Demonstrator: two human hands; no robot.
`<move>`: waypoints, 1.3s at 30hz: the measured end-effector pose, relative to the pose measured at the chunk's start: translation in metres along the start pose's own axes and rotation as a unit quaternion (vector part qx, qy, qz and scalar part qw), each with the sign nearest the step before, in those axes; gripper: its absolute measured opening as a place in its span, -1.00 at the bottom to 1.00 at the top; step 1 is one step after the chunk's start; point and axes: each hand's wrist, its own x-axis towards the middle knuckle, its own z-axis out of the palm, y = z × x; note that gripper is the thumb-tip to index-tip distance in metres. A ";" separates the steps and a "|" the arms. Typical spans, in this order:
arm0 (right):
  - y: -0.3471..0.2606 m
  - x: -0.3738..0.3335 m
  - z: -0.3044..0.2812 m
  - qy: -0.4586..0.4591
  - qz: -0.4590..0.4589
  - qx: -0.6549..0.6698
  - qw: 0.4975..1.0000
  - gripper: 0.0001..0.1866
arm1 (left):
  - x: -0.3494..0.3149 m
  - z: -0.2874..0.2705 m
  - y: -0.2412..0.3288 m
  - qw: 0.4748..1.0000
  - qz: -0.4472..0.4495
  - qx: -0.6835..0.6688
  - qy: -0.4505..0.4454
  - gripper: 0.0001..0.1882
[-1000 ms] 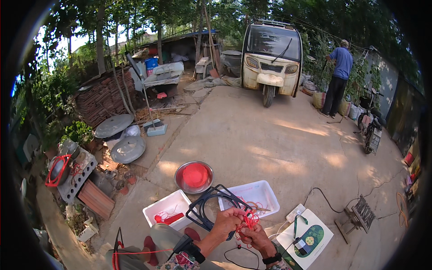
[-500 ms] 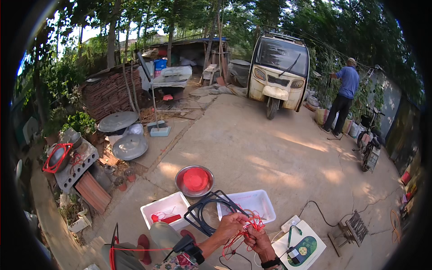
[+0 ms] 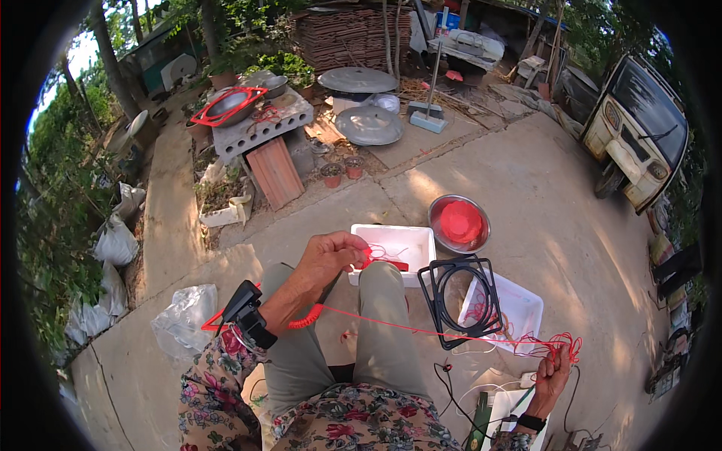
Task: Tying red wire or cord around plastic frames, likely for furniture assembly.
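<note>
A tangled bundle of thin red cord (image 3: pixel 560 347) is gripped in the closed fingers of my right hand (image 3: pixel 551 376), out to the right. One strand runs taut from it across my lap to a red frame (image 3: pixel 213 322) with red cord wound on it (image 3: pixel 307 319), partly hidden behind my left forearm and thigh. My left hand (image 3: pixel 331 258) is raised over the near-left corner of a white foam box (image 3: pixel 421 234), fingertips pinched together. Red pieces and cord lie in that box; whether the fingers hold any is unclear.
Right of the foam box, a black frame with black cord (image 3: pixel 459 338) leans on a white tray (image 3: pixel 526 301) with loose red cord. Behind stands a metal basin (image 3: pixel 485 225) holding a red bowl (image 3: pixel 460 221). A clear plastic bag (image 3: pixel 183 319) lies left.
My hands were together at the cord bundle; now they are far apart, the left gone left, the right staying with the bundle. A strand stretches between. My view has turned left and downward.
</note>
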 end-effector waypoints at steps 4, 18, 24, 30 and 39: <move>0.002 0.006 0.012 0.011 0.011 -0.004 1.000 -0.69 | -0.050 -0.095 -0.048 0.981 -0.008 0.084 0.172 -0.87; 0.017 0.022 0.007 0.013 0.057 -0.028 0.998 -0.71 | -0.049 -0.075 -0.088 0.871 0.094 0.468 0.113 -0.81; 0.025 0.024 0.007 -0.009 0.060 -0.042 0.997 -0.67 | -0.021 -0.094 -0.117 0.870 0.003 0.489 0.059 -0.79; 0.031 0.027 0.012 0.005 0.066 -0.052 0.996 -0.68 | -0.010 -0.105 -0.142 0.864 0.009 0.503 0.025 -0.65; 0.066 0.048 0.022 -0.040 0.147 -0.034 0.988 -0.75 | -0.052 -0.065 -0.067 0.920 0.012 0.283 0.271 -0.72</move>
